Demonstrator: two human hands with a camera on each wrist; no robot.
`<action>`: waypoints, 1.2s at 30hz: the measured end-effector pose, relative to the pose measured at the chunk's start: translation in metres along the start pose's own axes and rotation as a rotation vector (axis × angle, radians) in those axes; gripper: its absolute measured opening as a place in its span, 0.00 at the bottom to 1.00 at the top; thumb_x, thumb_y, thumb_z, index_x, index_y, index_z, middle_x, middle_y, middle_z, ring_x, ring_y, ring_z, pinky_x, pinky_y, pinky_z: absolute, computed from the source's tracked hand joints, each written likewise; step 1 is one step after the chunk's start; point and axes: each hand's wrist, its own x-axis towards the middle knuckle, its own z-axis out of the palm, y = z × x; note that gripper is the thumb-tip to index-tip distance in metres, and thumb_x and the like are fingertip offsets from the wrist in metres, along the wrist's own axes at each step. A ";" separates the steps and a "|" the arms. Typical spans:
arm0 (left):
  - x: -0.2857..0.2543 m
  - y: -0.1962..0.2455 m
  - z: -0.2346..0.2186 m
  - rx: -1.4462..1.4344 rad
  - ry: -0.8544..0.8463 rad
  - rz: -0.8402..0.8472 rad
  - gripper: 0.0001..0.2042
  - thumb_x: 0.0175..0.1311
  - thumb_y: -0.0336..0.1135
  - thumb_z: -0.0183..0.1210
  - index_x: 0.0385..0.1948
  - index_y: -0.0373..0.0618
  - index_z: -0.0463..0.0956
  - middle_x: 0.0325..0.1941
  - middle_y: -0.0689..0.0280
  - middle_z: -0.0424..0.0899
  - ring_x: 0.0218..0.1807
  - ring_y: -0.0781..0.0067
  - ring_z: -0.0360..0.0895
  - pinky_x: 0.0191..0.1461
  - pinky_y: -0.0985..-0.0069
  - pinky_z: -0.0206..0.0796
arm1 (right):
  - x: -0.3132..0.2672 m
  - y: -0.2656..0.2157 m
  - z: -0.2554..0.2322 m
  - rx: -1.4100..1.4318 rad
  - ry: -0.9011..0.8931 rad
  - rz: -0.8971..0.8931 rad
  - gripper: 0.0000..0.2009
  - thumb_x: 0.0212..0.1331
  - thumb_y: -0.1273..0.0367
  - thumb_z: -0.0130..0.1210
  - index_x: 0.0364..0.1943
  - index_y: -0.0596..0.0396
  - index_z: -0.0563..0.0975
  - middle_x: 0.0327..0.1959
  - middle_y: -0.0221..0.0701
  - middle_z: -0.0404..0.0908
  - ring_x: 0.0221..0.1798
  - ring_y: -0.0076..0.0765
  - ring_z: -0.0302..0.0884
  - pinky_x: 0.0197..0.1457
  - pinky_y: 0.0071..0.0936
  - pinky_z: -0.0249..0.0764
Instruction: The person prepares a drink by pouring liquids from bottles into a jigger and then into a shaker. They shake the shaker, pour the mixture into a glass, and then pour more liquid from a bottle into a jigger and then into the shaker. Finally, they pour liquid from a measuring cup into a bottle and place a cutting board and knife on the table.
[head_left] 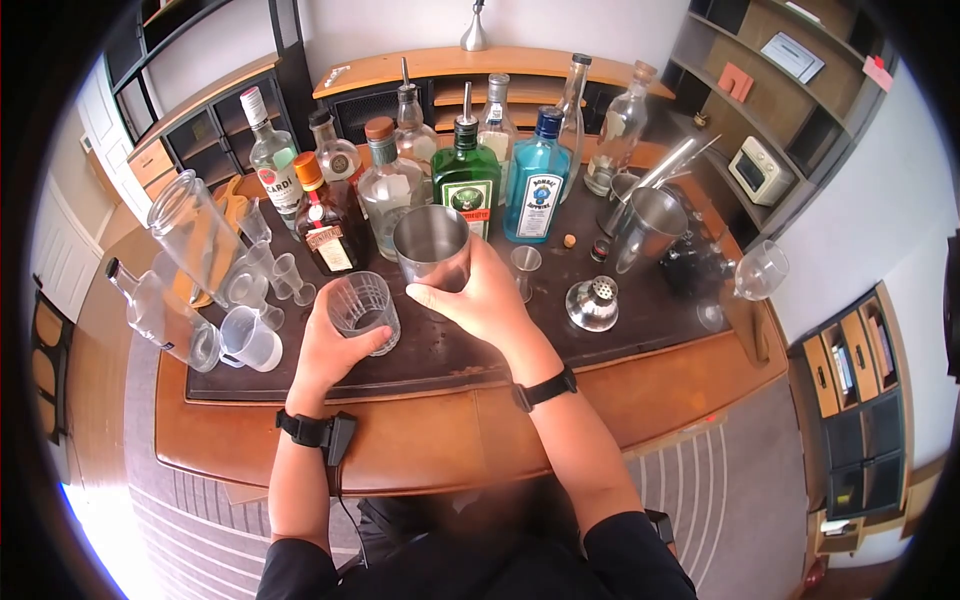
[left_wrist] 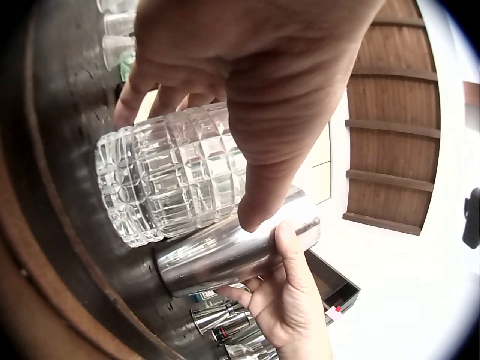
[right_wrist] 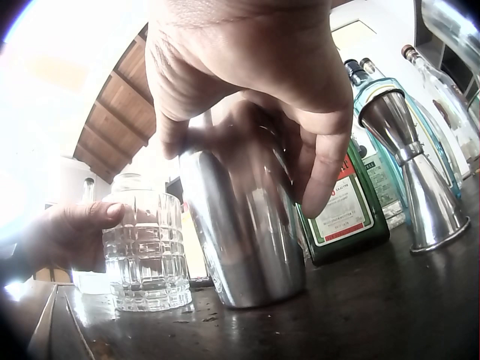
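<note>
My left hand (head_left: 322, 352) grips a clear cut-glass tumbler (head_left: 364, 318) with a square pattern, fingers and thumb around its sides. Right beside it, my right hand (head_left: 492, 300) holds a metal shaker tin (head_left: 430, 262) near its rim, thumb on the near side. In the right wrist view, both the tumbler (right_wrist: 150, 255) and the tin (right_wrist: 244, 232) stand upright with their bases at the dark tabletop. A two-ended metal jigger (right_wrist: 411, 157) stands to the right of the tin. The perforated shaker top (head_left: 593, 303) sits farther right.
Behind the hands stand several bottles, among them a green one (head_left: 466, 170) and a blue one (head_left: 538, 185). Glassware, a plastic measuring jug (head_left: 252, 340) and a large jar (head_left: 195, 235) crowd the left. A metal mixing tin (head_left: 650, 230) and a stemmed glass (head_left: 762, 270) are at right.
</note>
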 end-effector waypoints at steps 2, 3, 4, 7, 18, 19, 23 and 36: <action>0.000 0.002 0.001 0.002 -0.004 0.003 0.44 0.48 0.35 0.79 0.67 0.32 0.62 0.61 0.55 0.78 0.64 0.66 0.75 0.69 0.67 0.66 | 0.000 -0.001 0.000 0.013 0.002 0.017 0.27 0.49 0.63 0.77 0.50 0.57 0.75 0.34 0.27 0.86 0.38 0.24 0.82 0.46 0.27 0.77; 0.000 0.002 0.002 0.001 -0.005 0.012 0.44 0.48 0.35 0.79 0.67 0.32 0.62 0.61 0.55 0.78 0.64 0.66 0.75 0.69 0.67 0.66 | -0.001 -0.001 -0.001 0.017 0.003 0.029 0.26 0.48 0.64 0.77 0.49 0.57 0.75 0.34 0.27 0.85 0.38 0.26 0.81 0.47 0.29 0.77; 0.000 0.001 0.001 0.003 0.001 0.019 0.44 0.48 0.35 0.79 0.67 0.32 0.62 0.61 0.54 0.78 0.64 0.66 0.75 0.69 0.67 0.66 | -0.001 -0.002 0.000 0.024 -0.001 0.038 0.26 0.47 0.64 0.77 0.48 0.56 0.75 0.34 0.27 0.84 0.39 0.28 0.81 0.48 0.31 0.77; 0.001 -0.003 0.002 0.024 0.069 0.007 0.45 0.42 0.37 0.81 0.64 0.31 0.65 0.58 0.54 0.79 0.61 0.65 0.76 0.67 0.66 0.68 | 0.000 -0.004 0.000 0.052 -0.010 -0.018 0.24 0.51 0.66 0.76 0.50 0.57 0.76 0.35 0.26 0.86 0.39 0.22 0.82 0.46 0.26 0.78; -0.003 0.009 -0.003 0.169 0.058 -0.042 0.48 0.42 0.47 0.80 0.64 0.28 0.64 0.62 0.44 0.77 0.65 0.53 0.76 0.69 0.65 0.67 | 0.002 0.003 0.004 0.044 -0.056 0.138 0.26 0.50 0.68 0.74 0.54 0.58 0.75 0.42 0.31 0.87 0.45 0.28 0.84 0.53 0.29 0.78; -0.003 0.012 -0.003 0.179 0.055 -0.057 0.48 0.42 0.47 0.80 0.64 0.28 0.65 0.62 0.43 0.77 0.65 0.52 0.76 0.69 0.65 0.67 | 0.001 -0.001 0.003 0.030 -0.056 0.133 0.28 0.51 0.69 0.74 0.56 0.59 0.74 0.46 0.33 0.85 0.48 0.27 0.83 0.54 0.29 0.77; -0.004 0.012 -0.003 0.184 0.065 -0.047 0.48 0.42 0.48 0.80 0.64 0.29 0.65 0.62 0.44 0.77 0.65 0.52 0.76 0.69 0.65 0.67 | 0.002 0.011 0.005 0.106 -0.069 0.095 0.29 0.51 0.69 0.74 0.57 0.59 0.73 0.48 0.32 0.84 0.48 0.27 0.81 0.55 0.28 0.76; -0.004 0.007 0.000 0.218 0.091 -0.041 0.48 0.42 0.47 0.79 0.64 0.29 0.65 0.62 0.46 0.78 0.66 0.53 0.76 0.70 0.64 0.67 | -0.002 -0.010 0.005 -0.004 -0.044 0.176 0.27 0.53 0.71 0.73 0.57 0.57 0.74 0.44 0.29 0.83 0.45 0.24 0.81 0.51 0.26 0.77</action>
